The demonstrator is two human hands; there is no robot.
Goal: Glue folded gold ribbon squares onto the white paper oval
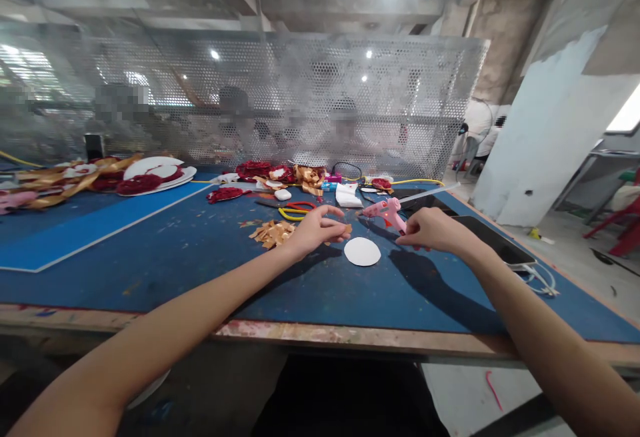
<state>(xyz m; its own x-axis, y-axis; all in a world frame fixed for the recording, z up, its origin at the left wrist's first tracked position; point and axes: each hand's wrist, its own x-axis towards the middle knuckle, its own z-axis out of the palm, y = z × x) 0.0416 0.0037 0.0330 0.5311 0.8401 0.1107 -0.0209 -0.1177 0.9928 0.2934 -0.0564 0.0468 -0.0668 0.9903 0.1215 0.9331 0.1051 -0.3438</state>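
My left hand (323, 227) pinches a small piece of gold ribbon (349, 228) between thumb and fingertips, above the blue tabletop. Out to the right, my right hand (427, 229) is wrapped round the handle of a pink hot glue gun (387, 212), whose nozzle points left toward that ribbon piece. A white round disc (363, 252) lies flat on the table between and just below both hands. Beside my left wrist sits a pile of cut gold ribbon pieces (271, 233). Scissors (295, 210) with red and yellow handles lie behind my left hand.
A dark tablet-like device (497, 240) with a white cable (543, 280) lies right of my right hand. Red and gold ribbon scraps (265, 172) line the back, before a perforated metal screen (300, 90). White discs (160, 174) are stacked at left on a blue board (100, 224).
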